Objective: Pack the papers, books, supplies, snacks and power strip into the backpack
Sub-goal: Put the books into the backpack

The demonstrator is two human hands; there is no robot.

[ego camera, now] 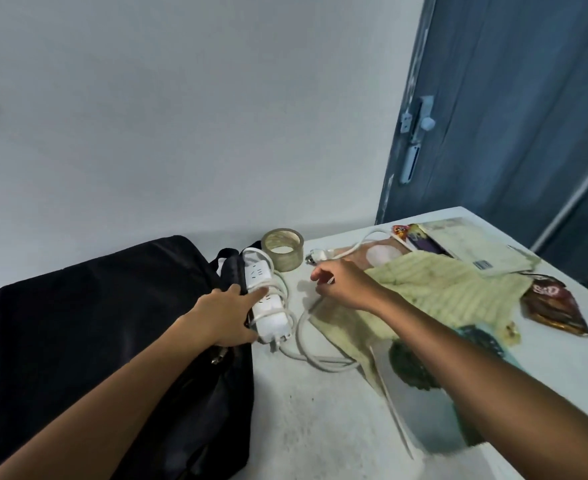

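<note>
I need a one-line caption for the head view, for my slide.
Left hand holds the white power strip beside the black backpack; right hand gathers its cord.

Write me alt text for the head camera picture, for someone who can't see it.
A person's left hand grips a white power strip beside a black backpack, while the right hand pinches its white cable. On the white table lie a tape roll, a pale knitted cloth, papers and a brown snack packet.

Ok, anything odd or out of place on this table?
The power strip lies at the backpack edge, its white cord sprawled loose across the table. A pale knitted cloth lies rumpled over the papers.
</note>
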